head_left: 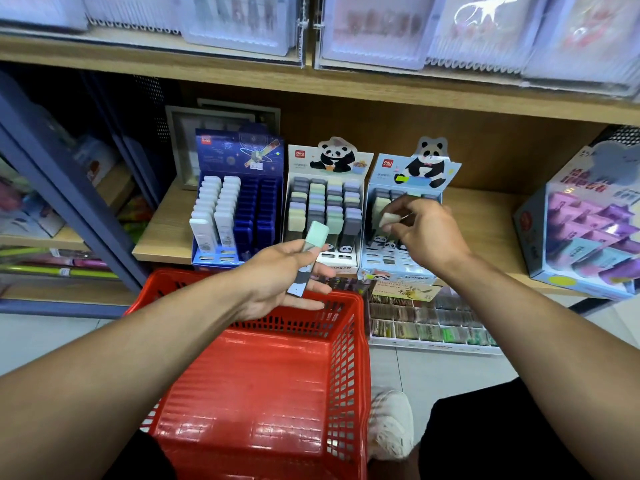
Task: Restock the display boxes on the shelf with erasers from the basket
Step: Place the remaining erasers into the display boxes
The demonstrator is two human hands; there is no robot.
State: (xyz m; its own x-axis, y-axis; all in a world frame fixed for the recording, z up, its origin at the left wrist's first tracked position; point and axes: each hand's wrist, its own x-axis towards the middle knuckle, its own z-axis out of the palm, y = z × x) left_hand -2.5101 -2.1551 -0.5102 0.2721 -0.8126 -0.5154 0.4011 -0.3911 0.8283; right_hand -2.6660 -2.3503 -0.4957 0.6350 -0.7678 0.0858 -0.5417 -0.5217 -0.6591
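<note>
Head view: left hand [277, 275] holds a mint-green eraser [309, 257] loosely across part-curled fingers, above the red basket [343, 358]. Right hand [424, 230] pinches a pale eraser [388, 219] over the light-blue panda display box [410, 268] at the shelf's [162, 237] front edge.

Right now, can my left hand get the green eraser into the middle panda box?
Probably yes. The left hand holds the green eraser just in front of the middle panda box, with nothing between them; the right hand works at the light-blue box beside it.
</note>
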